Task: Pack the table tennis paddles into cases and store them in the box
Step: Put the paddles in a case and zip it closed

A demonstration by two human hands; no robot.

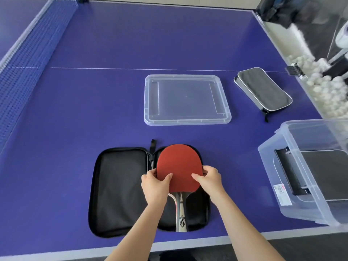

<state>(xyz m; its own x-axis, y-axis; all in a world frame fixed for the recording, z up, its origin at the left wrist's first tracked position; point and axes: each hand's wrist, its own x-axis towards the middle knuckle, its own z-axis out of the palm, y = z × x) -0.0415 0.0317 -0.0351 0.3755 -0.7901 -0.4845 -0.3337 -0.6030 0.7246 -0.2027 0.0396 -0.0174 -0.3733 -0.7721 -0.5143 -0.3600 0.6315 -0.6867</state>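
Beside the net (28, 59), a blue table (94, 102) bears the case (116, 185).

Large blue matte table tennis table (94, 100) fills view. Thin white centre line (131, 68) runs across it; white edge band (56, 254) along near side. Blue mesh net with white top tape (28, 53) at left, second table half beyond. Dark grey floor (301, 247) below near edge. Pale strip (169, 0) past far edge. Heap of white balls (323, 91) beside right edge, black fabric (276, 12) at far right corner. Light even, soft, no hard shadows.
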